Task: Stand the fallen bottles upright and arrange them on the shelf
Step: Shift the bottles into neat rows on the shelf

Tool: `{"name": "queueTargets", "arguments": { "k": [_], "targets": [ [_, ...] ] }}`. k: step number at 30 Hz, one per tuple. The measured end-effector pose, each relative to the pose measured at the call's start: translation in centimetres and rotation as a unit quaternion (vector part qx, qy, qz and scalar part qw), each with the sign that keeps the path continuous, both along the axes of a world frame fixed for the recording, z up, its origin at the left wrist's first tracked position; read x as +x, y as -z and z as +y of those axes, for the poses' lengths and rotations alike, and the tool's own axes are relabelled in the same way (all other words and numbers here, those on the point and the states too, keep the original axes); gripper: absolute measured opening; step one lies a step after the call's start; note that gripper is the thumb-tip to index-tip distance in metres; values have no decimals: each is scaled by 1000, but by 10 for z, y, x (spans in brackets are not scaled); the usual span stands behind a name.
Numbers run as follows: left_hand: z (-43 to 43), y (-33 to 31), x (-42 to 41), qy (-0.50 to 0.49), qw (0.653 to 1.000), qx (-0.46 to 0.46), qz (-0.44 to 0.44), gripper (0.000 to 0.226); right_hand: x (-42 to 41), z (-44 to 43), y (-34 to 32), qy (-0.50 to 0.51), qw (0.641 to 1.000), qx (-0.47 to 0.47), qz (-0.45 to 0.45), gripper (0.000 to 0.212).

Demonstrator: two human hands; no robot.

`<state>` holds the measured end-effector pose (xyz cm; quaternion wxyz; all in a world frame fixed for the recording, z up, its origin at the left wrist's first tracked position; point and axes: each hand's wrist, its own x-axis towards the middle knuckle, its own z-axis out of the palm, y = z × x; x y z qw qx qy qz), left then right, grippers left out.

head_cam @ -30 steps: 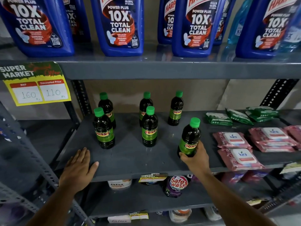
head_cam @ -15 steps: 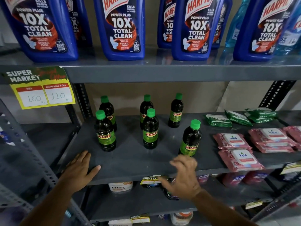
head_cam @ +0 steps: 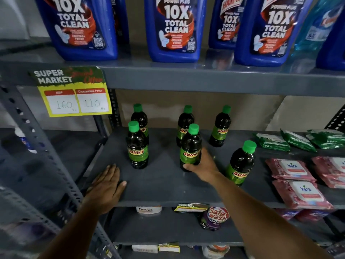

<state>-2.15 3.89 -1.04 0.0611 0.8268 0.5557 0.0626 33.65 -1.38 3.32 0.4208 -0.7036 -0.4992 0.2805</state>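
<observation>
Six bottles upright on shelf [head_cam: 164, 184]. Right hand [head_cam: 204, 166] wraps its grip round the middle front bottle [head_cam: 190, 147]. Left hand [head_cam: 104, 186], at its 8 o'clock, flat, fingers spread, holding nothing.

Dim, even indoor light leaves the middle shelf [head_cam: 164, 186] murky and the lower shelves in shadow, soft glare sheens the upper shelf surface [head_cam: 220, 58], print on the blue jugs [head_cam: 173, 28] smears slightly, and wide-angle distortion bends the frame edges.
</observation>
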Motion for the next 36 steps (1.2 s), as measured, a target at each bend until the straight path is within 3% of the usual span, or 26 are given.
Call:
{"name": "queueTargets", "arguments": {
  "k": [14,17,18,20,24,26,28,34,36],
  "targets": [
    [-6,-10,5,9,999,2,32,95,-29,-54,15,25,996,44,-77,68],
    [-6,-10,5,8,999,6,36,96,-37,-64,14,45,996,66,-50,91],
    [-6,-10,5,8,999,9,36,96,-44,-71,17,85,990,91,-69,102],
    [-6,-9,6,7,999,18,27,95,-64,-89,23,127,957,194,-175,97],
    [-6,-10,4,14,1000,-1,1,85,-111,-99,35,-120,911,300,-255,55],
    [-7,-10,5,12,1000,-11,-11,78,-130,-82,27,-179,918,282,-213,48],
    [-6,-11,4,7,1000,-14,-8,70,-146,-56,12,-164,945,238,-153,49],
    [-7,-12,4,10,1000,-3,-5,70,-154,32,-20,-122,990,72,-24,85],
    [-6,-12,4,10,1000,7,0,70,-151,50,-19,-142,989,30,0,85]
  ]
}}
